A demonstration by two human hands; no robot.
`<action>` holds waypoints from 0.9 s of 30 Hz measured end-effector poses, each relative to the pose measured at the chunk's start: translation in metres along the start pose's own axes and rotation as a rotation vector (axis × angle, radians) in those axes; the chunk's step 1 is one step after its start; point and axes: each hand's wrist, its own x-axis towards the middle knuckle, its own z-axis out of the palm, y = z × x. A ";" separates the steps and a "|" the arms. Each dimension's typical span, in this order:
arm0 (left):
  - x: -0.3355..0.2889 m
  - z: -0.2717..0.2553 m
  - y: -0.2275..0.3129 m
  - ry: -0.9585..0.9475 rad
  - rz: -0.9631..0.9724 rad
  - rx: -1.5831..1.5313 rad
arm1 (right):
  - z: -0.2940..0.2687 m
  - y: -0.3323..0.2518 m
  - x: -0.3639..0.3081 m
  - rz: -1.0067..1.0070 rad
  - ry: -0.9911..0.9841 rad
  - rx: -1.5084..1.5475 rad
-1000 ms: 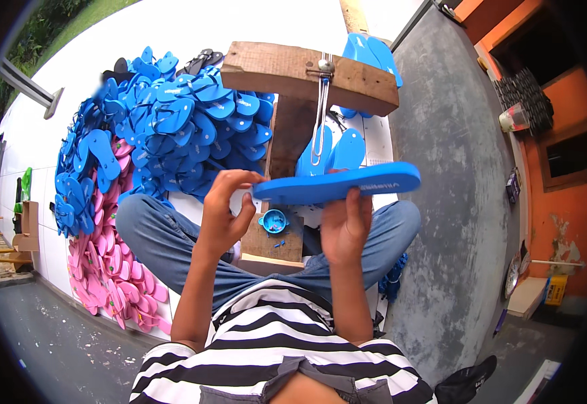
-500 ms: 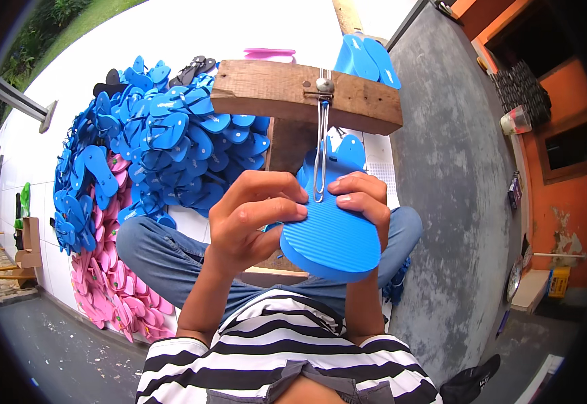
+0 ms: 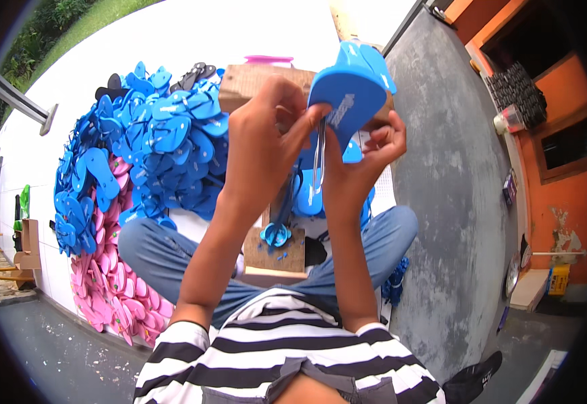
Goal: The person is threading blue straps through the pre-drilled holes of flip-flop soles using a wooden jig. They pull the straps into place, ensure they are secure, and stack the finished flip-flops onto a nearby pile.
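A blue flip-flop sole (image 3: 350, 101) stands tilted up in front of the wooden beam, its face with pale print toward me. My left hand (image 3: 266, 138) pinches its left edge between thumb and fingers. Just below, my right hand (image 3: 361, 161) has its thumb raised against the sole's lower part, while its fingers are half curled and apart from the thumb. Between the hands hangs a long metal wire hook (image 3: 319, 158); its upper end is hidden. The wooden beam (image 3: 246, 86) is partly covered by my left hand and the sole.
A big heap of blue flip-flops (image 3: 172, 128) lies at the left, with pink flip-flops (image 3: 115, 289) nearer me. Between my legs a wooden block (image 3: 286, 259) bears a round blue piece (image 3: 276, 234) and scraps. More blue soles (image 3: 374, 64) rest behind the beam.
The sole has swung from lying low with its ribbed face up to standing tilted, printed face toward me. Both hands have moved up and away from me; my right fingers have come off the sole.
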 end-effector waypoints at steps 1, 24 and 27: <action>-0.008 0.002 -0.003 -0.005 -0.036 0.000 | -0.002 0.000 -0.005 0.028 0.013 -0.052; -0.205 -0.030 -0.107 -0.397 -0.308 0.037 | -0.053 0.046 -0.158 0.678 -0.509 0.254; -0.209 -0.024 -0.102 -0.455 -0.364 0.045 | -0.054 0.034 -0.147 0.591 -0.542 0.110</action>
